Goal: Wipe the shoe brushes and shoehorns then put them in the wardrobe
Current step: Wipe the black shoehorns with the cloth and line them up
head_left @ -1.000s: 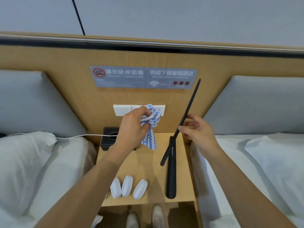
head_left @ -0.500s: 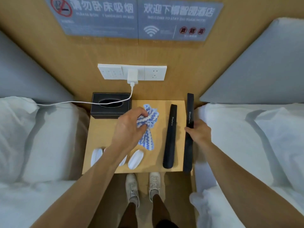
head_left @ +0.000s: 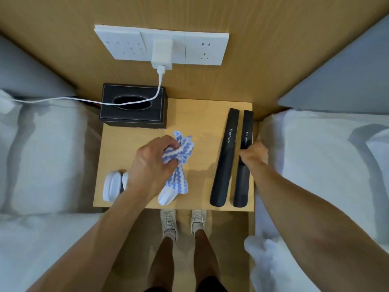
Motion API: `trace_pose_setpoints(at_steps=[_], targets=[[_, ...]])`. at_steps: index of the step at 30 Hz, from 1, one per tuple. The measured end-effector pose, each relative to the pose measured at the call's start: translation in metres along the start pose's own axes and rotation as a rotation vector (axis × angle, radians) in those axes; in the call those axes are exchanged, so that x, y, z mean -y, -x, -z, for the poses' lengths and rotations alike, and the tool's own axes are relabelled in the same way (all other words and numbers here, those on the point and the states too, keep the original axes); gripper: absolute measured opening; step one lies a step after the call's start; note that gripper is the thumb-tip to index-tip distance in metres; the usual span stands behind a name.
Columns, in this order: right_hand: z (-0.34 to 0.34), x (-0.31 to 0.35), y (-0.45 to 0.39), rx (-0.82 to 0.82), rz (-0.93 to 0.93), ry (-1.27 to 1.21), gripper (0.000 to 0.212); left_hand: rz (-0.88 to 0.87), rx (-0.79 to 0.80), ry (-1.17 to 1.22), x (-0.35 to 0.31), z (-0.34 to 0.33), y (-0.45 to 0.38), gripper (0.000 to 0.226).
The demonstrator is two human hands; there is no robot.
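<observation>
Brushes seem partly hidden behind left hand.

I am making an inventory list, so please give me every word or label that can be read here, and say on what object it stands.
"Shoehorn" in white letters on the left shoehorn, lying flat on the bedside table.
"Shoehorn" in white letters on the right shoehorn, which the right hand touches.
No readable text shows on the tissue box, the socket panel, the white charger or the cloth.
</observation>
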State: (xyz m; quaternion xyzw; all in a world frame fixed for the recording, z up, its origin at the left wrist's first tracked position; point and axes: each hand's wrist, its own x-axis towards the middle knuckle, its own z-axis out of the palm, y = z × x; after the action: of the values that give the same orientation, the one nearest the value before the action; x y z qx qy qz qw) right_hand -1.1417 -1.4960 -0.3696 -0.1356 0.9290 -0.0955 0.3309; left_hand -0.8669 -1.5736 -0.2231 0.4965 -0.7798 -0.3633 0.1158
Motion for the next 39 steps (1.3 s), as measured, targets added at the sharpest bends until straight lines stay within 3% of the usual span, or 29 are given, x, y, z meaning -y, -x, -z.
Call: trace_pose_setpoints(at_steps=[8, 12, 16, 21, 31, 39], targets=[[-0.011, 0.002, -0.008, -0.044, -0.015, 0.064, 0.059, 0.027, 0.02, 0.023, 0.01, -0.008, -0.001, 0.027], [-0.014, 0.006, 0.005, -0.139, 0.108, 0.175, 0.062, 0.006, 0.014, 0.03, 0.006, -0.006, -0.003, 0.025], [-0.032, 0.017, 0.022, -0.069, 0.197, 0.298, 0.063, -0.019, 0.007, 0.034, 0.005, -0.003, -0.004, 0.024], [-0.051, 0.025, 0.032, -0.026, 0.154, 0.361, 0.064, 0.007, -0.008, 0.052, 0.011, 0.003, 0.0, 0.025], [-0.078, 0.046, 0.046, 0.019, 0.154, 0.324, 0.045, 0.065, -0.047, 0.026, 0.032, 0.019, 0.011, 0.024], [-0.114, 0.083, 0.072, 0.136, 0.222, 0.257, 0.054, 0.09, -0.085, 0.026, 0.051, 0.037, 0.016, 0.025]])
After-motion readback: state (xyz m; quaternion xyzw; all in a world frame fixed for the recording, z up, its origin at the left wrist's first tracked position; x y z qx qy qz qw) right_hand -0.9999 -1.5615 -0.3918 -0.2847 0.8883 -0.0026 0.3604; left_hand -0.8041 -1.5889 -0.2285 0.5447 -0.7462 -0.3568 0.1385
